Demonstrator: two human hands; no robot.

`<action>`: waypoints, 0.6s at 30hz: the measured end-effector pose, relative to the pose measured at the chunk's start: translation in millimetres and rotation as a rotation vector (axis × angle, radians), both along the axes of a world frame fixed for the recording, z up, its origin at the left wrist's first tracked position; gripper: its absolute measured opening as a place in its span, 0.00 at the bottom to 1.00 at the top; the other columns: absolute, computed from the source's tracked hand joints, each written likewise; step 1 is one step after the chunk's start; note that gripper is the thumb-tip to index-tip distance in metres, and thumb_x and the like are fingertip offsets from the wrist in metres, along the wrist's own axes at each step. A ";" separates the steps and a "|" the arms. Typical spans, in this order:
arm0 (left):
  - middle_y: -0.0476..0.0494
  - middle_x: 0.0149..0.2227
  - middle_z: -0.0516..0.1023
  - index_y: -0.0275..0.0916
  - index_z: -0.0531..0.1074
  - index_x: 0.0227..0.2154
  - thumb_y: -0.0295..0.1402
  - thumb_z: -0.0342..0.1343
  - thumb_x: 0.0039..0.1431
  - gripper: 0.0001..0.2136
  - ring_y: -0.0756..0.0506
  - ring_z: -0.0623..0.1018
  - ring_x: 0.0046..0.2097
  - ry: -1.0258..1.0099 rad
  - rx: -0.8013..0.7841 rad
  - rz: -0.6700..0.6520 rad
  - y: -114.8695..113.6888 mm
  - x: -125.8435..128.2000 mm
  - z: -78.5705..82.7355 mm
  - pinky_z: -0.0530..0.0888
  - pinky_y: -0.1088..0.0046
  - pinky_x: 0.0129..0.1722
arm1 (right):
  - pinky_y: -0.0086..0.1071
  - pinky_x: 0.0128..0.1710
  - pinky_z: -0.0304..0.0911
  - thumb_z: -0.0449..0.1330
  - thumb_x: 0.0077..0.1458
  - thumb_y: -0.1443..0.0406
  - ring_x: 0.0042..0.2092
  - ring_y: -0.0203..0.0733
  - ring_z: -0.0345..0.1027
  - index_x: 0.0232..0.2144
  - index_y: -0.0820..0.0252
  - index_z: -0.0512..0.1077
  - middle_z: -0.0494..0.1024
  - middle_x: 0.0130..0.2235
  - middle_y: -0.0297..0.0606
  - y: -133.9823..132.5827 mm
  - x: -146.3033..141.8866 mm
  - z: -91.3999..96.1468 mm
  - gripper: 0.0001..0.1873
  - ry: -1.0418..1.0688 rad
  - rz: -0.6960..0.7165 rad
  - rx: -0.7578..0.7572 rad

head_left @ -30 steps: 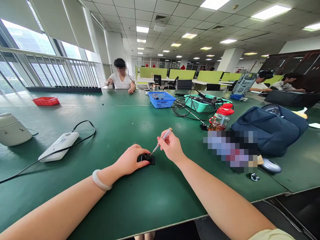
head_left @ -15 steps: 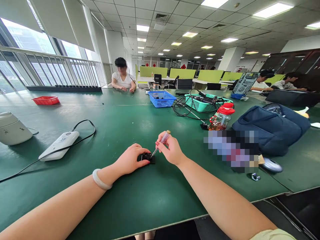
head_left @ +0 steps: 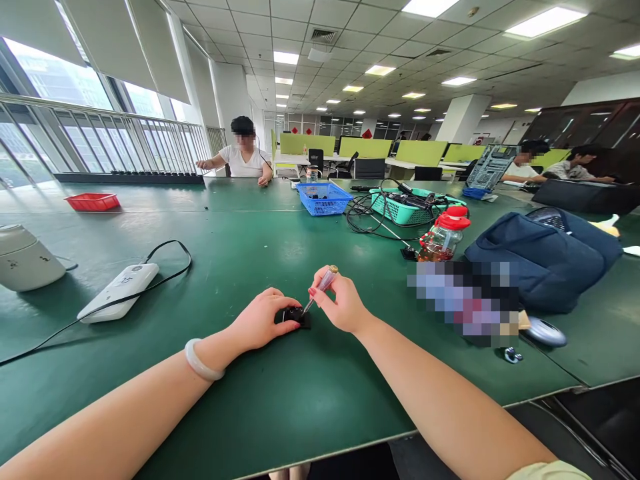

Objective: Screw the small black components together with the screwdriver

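A green table fills the lower and middle frame and carries every item described here. At the right of the frame lies a dark blue bag, with a red-lidded bottle just to its left. In the upper centre stand a blue basket and a teal basket, the latter holding tangled black cables. At the left edge sits a white kettle; near it lies a white flat device with a black cord looping away from it. A red tray lies at the upper left. A seated person occupies the far end of the table. At the centre of the frame, the left hand rests palm-down on a small black component, fingers curled over its left side and pinning it flat to the table. The right hand holds a small screwdriver in a narrow pinch between thumb and fingertips, close to the shaft. The screwdriver's long axis runs from upper right to lower left: the clear handle end points up and away, and the tip angles down onto the top face of the component. The component thus lies immediately to the lower left of the right-hand grip and directly beneath the left-hand fingertips; both hands are almost touching over it. The tip appears to contact the component, though the exact seating point is too small to confirm.
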State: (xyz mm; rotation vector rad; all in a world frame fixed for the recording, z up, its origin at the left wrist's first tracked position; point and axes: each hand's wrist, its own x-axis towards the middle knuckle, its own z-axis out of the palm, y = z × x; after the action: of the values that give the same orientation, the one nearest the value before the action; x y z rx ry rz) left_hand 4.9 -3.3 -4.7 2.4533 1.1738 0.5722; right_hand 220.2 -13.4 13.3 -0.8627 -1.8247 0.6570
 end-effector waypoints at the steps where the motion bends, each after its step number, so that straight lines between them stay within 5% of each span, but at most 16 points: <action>1: 0.43 0.41 0.79 0.46 0.77 0.48 0.45 0.60 0.57 0.17 0.39 0.75 0.48 0.002 0.000 -0.002 0.1 -0.1 0.0 0.74 0.59 0.51 | 0.33 0.32 0.64 0.56 0.58 0.60 0.28 0.38 0.65 0.30 0.54 0.62 0.71 0.26 0.32 -0.6 -0.1 0.4 0.07 -0.017 -0.001 0.021; 7: 0.44 0.39 0.79 0.46 0.78 0.46 0.42 0.61 0.56 0.15 0.40 0.74 0.47 0.016 0.004 -0.013 -0.9 -0.2 0.3 0.74 0.61 0.49 | 0.33 0.30 0.62 0.56 0.56 0.65 0.27 0.38 0.64 0.30 0.53 0.62 0.70 0.27 0.31 -7.6 -4.1 3.1 0.05 -0.201 0.069 0.231; 12: 0.45 0.38 0.80 0.46 0.78 0.45 0.41 0.61 0.57 0.14 0.40 0.75 0.46 0.016 0.028 -0.002 -1.0 0.7 2.2 0.74 0.61 0.49 | 0.37 0.38 0.65 0.58 0.55 0.66 0.35 0.43 0.69 0.29 0.53 0.62 0.75 0.32 0.38 -6.3 -6.3 5.7 0.06 -0.196 0.039 0.454; 18: 0.45 0.40 0.81 0.45 0.78 0.44 0.40 0.59 0.58 0.12 0.39 0.75 0.46 0.032 0.047 0.026 0.9 0.3 2.6 0.73 0.60 0.49 | 0.31 0.29 0.59 0.57 0.57 0.65 0.25 0.37 0.61 0.28 0.53 0.64 0.71 0.25 0.31 -10.0 -7.6 5.3 0.06 -0.267 0.043 0.317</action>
State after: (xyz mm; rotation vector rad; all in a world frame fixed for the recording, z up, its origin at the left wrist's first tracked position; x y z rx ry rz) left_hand 5.2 -2.4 -2.1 2.4981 1.2201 0.5766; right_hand 212.6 -23.4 18.6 -0.7249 -2.1201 0.2743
